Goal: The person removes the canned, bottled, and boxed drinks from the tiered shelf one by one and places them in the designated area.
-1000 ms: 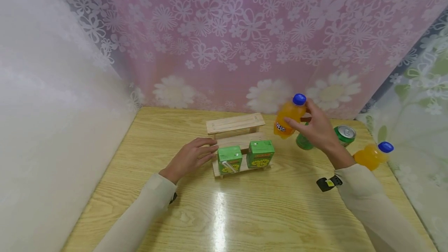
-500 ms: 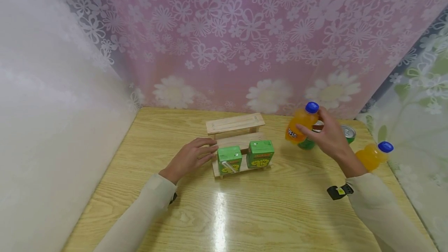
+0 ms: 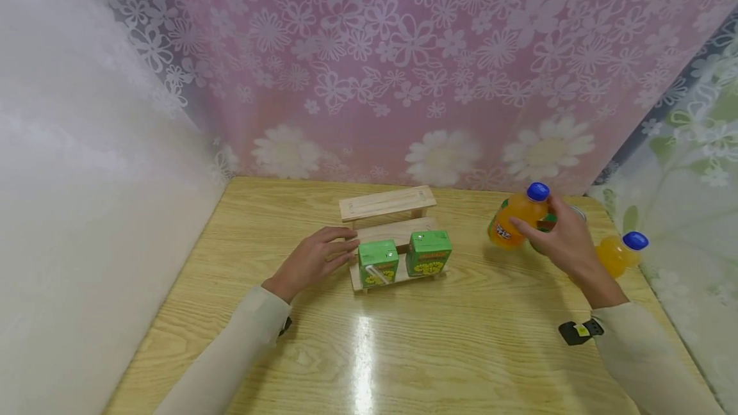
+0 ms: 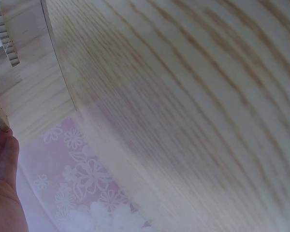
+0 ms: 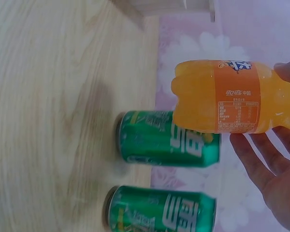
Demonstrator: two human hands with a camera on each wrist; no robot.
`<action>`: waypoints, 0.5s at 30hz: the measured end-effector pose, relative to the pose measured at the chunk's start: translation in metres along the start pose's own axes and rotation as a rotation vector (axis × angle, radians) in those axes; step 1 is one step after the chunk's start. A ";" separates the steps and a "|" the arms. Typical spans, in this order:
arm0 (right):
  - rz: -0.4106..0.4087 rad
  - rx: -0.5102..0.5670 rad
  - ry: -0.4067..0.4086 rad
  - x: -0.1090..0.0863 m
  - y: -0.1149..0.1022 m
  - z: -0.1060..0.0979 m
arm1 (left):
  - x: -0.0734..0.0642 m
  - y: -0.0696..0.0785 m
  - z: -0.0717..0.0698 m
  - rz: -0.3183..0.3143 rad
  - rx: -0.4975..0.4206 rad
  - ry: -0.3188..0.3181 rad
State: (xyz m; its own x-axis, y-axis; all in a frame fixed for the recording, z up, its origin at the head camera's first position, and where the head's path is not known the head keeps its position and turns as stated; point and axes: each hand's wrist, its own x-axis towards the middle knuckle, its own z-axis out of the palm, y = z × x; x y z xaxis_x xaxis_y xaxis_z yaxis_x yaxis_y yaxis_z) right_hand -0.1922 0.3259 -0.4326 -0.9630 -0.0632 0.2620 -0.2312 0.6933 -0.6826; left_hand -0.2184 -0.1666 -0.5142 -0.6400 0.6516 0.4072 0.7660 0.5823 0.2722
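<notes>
My right hand (image 3: 567, 245) grips an orange soda bottle (image 3: 521, 215) with a blue cap, thumb on one side and fingers on the other. In the right wrist view the bottle's base is raised above the table, beside two green soda cans (image 5: 171, 140). My left hand (image 3: 311, 258) has its fingers extended, fingertips touching the left end of a small tiered wooden rack (image 3: 387, 204). On the rack's lowest step stand two green drink cartons (image 3: 428, 256), the left one with a straw on its front. Hand and bottle partly hide the cans in the head view.
A second orange soda bottle (image 3: 617, 255) with a blue cap is at the right, partly behind my right wrist. The wood-grain table (image 3: 461, 351) meets a pink floral curtain (image 3: 357, 82) at the back, with pale cloth at both sides.
My right hand has moved right and slightly nearer to me with the soda bottle, away from the rack and in front of the cans. The left hand has stayed put.
</notes>
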 end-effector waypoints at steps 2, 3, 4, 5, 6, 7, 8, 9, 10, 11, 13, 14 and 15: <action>0.001 0.000 0.003 -0.003 0.004 -0.002 | 0.000 0.000 0.000 0.001 0.007 -0.001; 0.002 -0.004 0.006 -0.004 0.005 -0.003 | 0.000 0.000 0.000 0.004 0.011 0.000; 0.003 -0.007 0.007 -0.006 0.007 -0.004 | 0.001 0.000 0.000 0.008 0.015 0.003; 0.004 -0.009 0.007 -0.007 0.009 -0.005 | 0.001 0.000 0.000 0.012 0.021 0.006; 0.003 -0.013 0.010 -0.008 0.011 -0.006 | 0.001 0.000 0.000 0.016 0.024 0.009; 0.005 -0.020 0.014 -0.009 0.012 -0.006 | 0.001 0.000 0.001 0.020 0.028 0.012; 0.009 -0.025 0.016 -0.011 0.015 -0.007 | 0.001 -0.001 0.001 0.024 0.033 0.016; 0.015 -0.031 0.018 -0.012 0.017 -0.007 | 0.001 -0.001 0.001 0.027 0.035 0.019; 0.020 -0.033 0.017 -0.013 0.019 -0.007 | 0.001 -0.001 0.001 0.029 0.037 0.021; 0.026 -0.034 0.017 -0.015 0.021 -0.008 | 0.001 -0.001 0.002 0.033 0.039 0.026; 0.038 -0.041 0.021 -0.017 0.025 -0.008 | 0.001 -0.001 0.002 0.035 0.037 0.029; 0.045 -0.043 0.021 -0.019 0.027 -0.008 | 0.001 -0.001 0.002 0.036 0.036 0.030; 0.052 -0.045 0.022 -0.020 0.028 -0.009 | 0.001 -0.001 0.002 0.037 0.034 0.032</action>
State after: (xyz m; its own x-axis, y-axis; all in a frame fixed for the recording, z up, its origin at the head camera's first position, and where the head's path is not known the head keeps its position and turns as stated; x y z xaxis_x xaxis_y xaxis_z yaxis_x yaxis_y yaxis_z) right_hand -0.1786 0.3528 -0.4511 -0.9702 -0.0113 0.2421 -0.1743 0.7266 -0.6646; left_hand -0.2200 -0.1654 -0.5161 -0.6087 0.6575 0.4440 0.7863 0.5748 0.2267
